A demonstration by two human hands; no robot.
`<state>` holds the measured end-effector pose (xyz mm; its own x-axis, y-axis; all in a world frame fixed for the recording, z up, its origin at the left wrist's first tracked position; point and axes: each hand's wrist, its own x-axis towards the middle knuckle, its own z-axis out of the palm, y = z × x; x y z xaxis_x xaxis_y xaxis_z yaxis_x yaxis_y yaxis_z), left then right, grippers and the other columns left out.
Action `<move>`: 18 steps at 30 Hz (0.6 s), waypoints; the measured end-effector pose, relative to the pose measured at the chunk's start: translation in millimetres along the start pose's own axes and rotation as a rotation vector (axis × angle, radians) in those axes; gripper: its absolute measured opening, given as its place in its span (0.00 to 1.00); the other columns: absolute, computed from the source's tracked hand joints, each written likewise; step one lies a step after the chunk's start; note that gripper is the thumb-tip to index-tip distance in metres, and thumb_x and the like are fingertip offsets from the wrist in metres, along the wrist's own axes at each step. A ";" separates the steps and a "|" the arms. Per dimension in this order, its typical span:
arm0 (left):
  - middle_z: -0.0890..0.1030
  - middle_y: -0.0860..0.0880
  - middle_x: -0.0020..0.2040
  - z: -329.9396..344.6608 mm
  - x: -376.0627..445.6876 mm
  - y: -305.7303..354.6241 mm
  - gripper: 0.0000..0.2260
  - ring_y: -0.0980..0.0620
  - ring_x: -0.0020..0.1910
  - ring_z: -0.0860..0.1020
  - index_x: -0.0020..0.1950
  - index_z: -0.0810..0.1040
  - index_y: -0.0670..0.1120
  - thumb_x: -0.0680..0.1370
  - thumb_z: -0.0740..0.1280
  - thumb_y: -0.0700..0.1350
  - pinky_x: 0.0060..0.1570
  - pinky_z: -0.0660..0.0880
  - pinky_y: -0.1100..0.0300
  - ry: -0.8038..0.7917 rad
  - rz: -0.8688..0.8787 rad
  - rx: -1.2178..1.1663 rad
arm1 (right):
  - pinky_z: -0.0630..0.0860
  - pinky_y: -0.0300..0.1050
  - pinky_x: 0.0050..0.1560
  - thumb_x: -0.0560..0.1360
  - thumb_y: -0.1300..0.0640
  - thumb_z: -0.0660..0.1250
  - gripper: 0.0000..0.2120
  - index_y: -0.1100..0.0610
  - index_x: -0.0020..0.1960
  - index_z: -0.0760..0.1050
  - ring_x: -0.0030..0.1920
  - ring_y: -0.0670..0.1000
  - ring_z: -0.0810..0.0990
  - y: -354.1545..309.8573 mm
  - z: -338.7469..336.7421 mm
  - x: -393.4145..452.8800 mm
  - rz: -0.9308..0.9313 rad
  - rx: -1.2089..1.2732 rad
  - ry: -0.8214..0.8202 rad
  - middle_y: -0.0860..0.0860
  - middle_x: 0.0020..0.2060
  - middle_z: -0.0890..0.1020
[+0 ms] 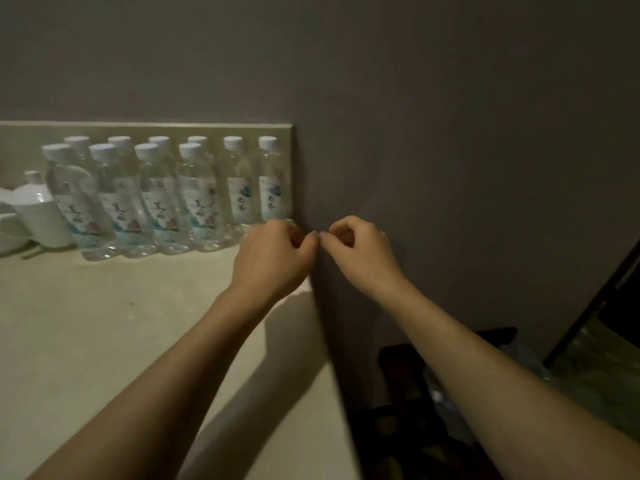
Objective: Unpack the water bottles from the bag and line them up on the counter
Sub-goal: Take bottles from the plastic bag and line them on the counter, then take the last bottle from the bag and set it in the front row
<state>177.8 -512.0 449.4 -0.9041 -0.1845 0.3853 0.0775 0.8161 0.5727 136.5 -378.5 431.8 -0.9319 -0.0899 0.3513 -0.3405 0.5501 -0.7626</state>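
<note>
The left hand (273,251) and the right hand (356,251) meet fingertip to fingertip above the counter's right end, both with fingers curled inward and thumbs against forefingers. Whether anything is pinched between them cannot be told; nothing shows in either grip. Bare forearms run back from both toward the camera.

Under the left hand lies the counter (104,323), a smooth, pale, stone-like slab with a low raised ledge along its back. Behind both hands rises a flat matte grey wall (450,133).

Just beyond and to the left of the left hand stand the water bottles (194,199), upright in two rows against the ledge: clear ribbed plastic, white screw caps, pale printed labels. The nearest back-row bottle stands directly behind the left hand's knuckles.

Left of the bottles, well away from the hands, sit glossy white ceramic pieces (38,213), rounded, one lidded.

Below the right forearm, beside the counter's end, is dark furniture (398,410) holding crumpled clear plastic (440,396), too dim to identify.
</note>
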 end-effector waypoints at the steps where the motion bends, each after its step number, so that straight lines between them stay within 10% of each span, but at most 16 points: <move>1: 0.81 0.47 0.32 11.4 -7.4 16.6 0.19 0.45 0.37 0.80 0.36 0.82 0.46 0.78 0.62 0.56 0.39 0.78 0.52 0.007 0.010 -0.002 | 0.73 0.40 0.46 0.76 0.46 0.67 0.14 0.53 0.57 0.79 0.48 0.47 0.80 11.5 -16.7 -6.4 -0.005 -0.009 0.001 0.45 0.44 0.81; 7: 0.79 0.53 0.33 76.4 -45.1 107.4 0.14 0.51 0.35 0.77 0.38 0.80 0.51 0.79 0.62 0.56 0.32 0.66 0.59 0.019 0.072 0.016 | 0.73 0.40 0.47 0.76 0.46 0.66 0.14 0.54 0.56 0.80 0.50 0.49 0.81 79.6 -105.8 -33.6 0.015 -0.056 0.035 0.47 0.46 0.83; 18: 0.81 0.49 0.37 218.2 -44.2 186.9 0.12 0.45 0.39 0.81 0.42 0.81 0.50 0.79 0.61 0.53 0.42 0.81 0.51 -0.239 0.019 -0.063 | 0.72 0.39 0.43 0.77 0.52 0.65 0.11 0.53 0.57 0.78 0.47 0.46 0.78 205.0 -189.9 -34.6 0.168 -0.083 0.041 0.44 0.44 0.78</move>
<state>140.5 -231.8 381.5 -0.9754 -0.0284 0.2185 0.1148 0.7809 0.6141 122.6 -104.9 366.5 -0.9684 0.0423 0.2457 -0.1672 0.6208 -0.7659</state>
